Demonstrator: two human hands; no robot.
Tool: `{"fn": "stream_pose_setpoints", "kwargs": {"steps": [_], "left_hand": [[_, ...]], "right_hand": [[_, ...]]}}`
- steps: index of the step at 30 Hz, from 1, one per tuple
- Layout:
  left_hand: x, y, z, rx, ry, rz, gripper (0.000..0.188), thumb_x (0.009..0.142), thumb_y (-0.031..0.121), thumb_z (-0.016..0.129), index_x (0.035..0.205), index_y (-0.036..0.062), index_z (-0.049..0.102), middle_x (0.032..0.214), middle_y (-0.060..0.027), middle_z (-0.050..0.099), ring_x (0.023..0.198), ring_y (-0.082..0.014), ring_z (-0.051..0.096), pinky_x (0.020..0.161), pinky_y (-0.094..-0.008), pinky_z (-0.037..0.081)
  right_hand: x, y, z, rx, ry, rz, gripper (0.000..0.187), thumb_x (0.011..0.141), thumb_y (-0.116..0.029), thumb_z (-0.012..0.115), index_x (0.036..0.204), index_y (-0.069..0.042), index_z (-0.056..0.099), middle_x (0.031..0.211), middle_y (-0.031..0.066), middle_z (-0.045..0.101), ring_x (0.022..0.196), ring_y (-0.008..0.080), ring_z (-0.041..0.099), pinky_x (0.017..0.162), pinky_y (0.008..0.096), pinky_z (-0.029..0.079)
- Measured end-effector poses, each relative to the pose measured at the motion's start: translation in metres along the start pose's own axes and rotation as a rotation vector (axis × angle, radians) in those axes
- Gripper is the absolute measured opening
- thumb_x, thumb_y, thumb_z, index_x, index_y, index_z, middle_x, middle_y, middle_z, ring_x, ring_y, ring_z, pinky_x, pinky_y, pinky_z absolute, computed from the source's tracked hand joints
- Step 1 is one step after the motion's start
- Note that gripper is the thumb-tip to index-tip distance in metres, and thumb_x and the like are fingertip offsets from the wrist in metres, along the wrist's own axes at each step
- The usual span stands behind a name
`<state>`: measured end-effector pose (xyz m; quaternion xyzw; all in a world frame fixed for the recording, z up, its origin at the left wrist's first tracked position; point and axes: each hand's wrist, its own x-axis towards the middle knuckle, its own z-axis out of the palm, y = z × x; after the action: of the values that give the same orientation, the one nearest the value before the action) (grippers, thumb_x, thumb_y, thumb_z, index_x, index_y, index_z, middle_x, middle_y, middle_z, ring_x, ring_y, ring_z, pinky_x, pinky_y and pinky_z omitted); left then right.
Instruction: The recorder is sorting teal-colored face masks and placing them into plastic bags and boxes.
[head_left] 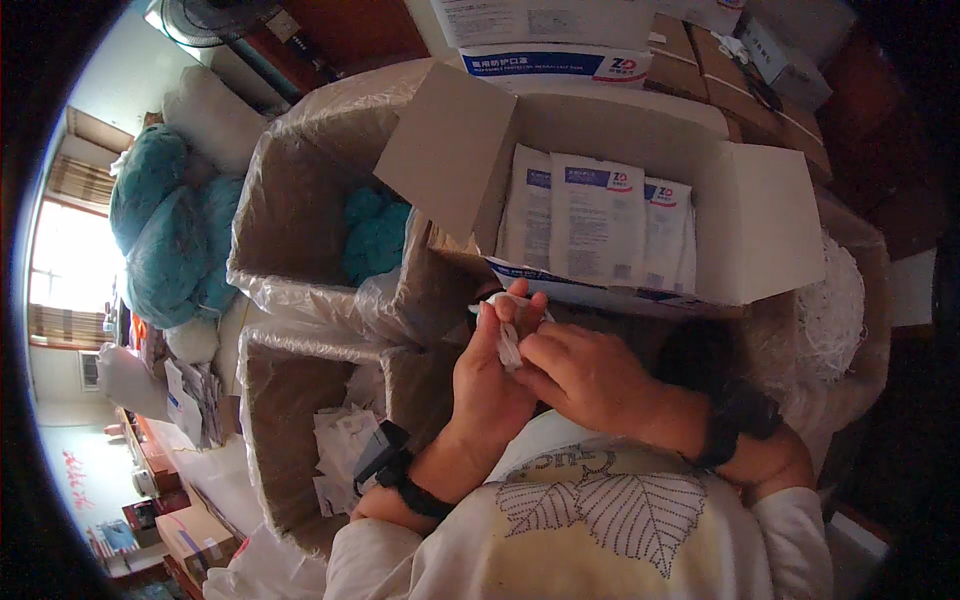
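Note:
In front of my chest, my left hand (488,385) is closed with its fingertips upward around a small crumpled white bundle (508,348), soft and strip-like. My right hand (590,375) pinches the same bundle from the right side. What kind of thing it is cannot be made out, and the fingers cover part of it. Just beyond my hands stands an open white carton (600,120), flaps spread. Inside it, several flat white packets (598,225) with blue and red print stand upright.
To the left are plastic-lined bins: one bin (290,200) with teal bundles (375,235), another with white wrappers (345,440). Teal-filled bags (165,240) are piled farther left. White stringy strands (830,310) fill a container at right. Closed boxes (555,62) are stacked behind the carton.

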<state>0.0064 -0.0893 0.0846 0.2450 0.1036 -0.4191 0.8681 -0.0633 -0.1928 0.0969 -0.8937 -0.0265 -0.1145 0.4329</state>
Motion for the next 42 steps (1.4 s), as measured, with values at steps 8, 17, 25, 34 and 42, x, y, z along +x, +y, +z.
{"fn": "stream_pose_setpoints", "kwargs": {"steps": [8, 17, 25, 34, 42], "left_hand": [[0.005, 0.02, -0.004, -0.197, -0.077, -0.135, 0.025, 0.093, 0.032, 0.034, 0.084, 0.0128, 0.047, 0.095, -0.0009, 0.047, 0.059, -0.0087, 0.043, 0.055, -0.0234, 0.038], [-0.038, 0.039, -0.012, 0.131, -0.019, -0.451, 0.03, 0.09, 0.037, 0.038, 0.072, 0.014, 0.046, 0.084, -0.0012, 0.05, 0.045, -0.0049, 0.03, 0.038, -0.0188, 0.026], [-0.015, 0.058, -0.031, 0.291, 0.08, 0.054, 0.021, 0.09, 0.029, 0.041, 0.08, 0.0111, 0.047, 0.09, -0.0023, 0.051, 0.058, -0.0071, 0.042, 0.05, -0.0197, 0.037], [-0.006, 0.0, -0.019, 0.033, 0.032, -0.018, 0.023, 0.092, 0.028, 0.037, 0.099, 0.0082, 0.047, 0.099, 0.0003, 0.049, 0.103, -0.0152, 0.045, 0.089, -0.0331, 0.037], [-0.009, -0.006, -0.011, 0.133, -0.062, -0.006, 0.034, 0.092, 0.03, 0.032, 0.117, 0.0074, 0.038, 0.114, -0.0052, 0.045, 0.115, -0.0174, 0.037, 0.096, -0.0349, 0.029]], "right_hand": [[0.002, 0.002, -0.02, 0.855, -0.401, 0.53, 0.019, 0.089, -0.022, 0.042, 0.081, -0.005, 0.046, 0.065, -0.0011, 0.046, 0.058, 0.0084, 0.041, 0.053, 0.0255, 0.037], [-0.041, -0.001, -0.062, 0.712, -0.92, 0.4, 0.022, 0.09, -0.025, 0.04, 0.081, -0.006, 0.047, 0.069, -0.0011, 0.045, 0.064, 0.0067, 0.04, 0.059, 0.0241, 0.038], [-0.055, 0.003, -0.087, 1.052, -0.685, 0.948, 0.015, 0.088, -0.019, 0.044, 0.081, -0.006, 0.047, 0.075, -0.001, 0.049, 0.063, 0.0039, 0.04, 0.057, 0.0207, 0.036], [-0.001, -0.003, 0.009, 0.58, -0.138, 0.269, 0.022, 0.086, -0.02, 0.051, 0.099, -0.002, 0.047, 0.077, 0.0024, 0.052, 0.064, 0.0086, 0.05, 0.057, 0.0247, 0.041], [0.005, -0.002, 0.012, 0.406, -0.009, 0.267, 0.032, 0.083, -0.027, 0.056, 0.099, 0.0, 0.046, 0.083, 0.0101, 0.057, 0.072, 0.0193, 0.057, 0.065, 0.0313, 0.044]]}}
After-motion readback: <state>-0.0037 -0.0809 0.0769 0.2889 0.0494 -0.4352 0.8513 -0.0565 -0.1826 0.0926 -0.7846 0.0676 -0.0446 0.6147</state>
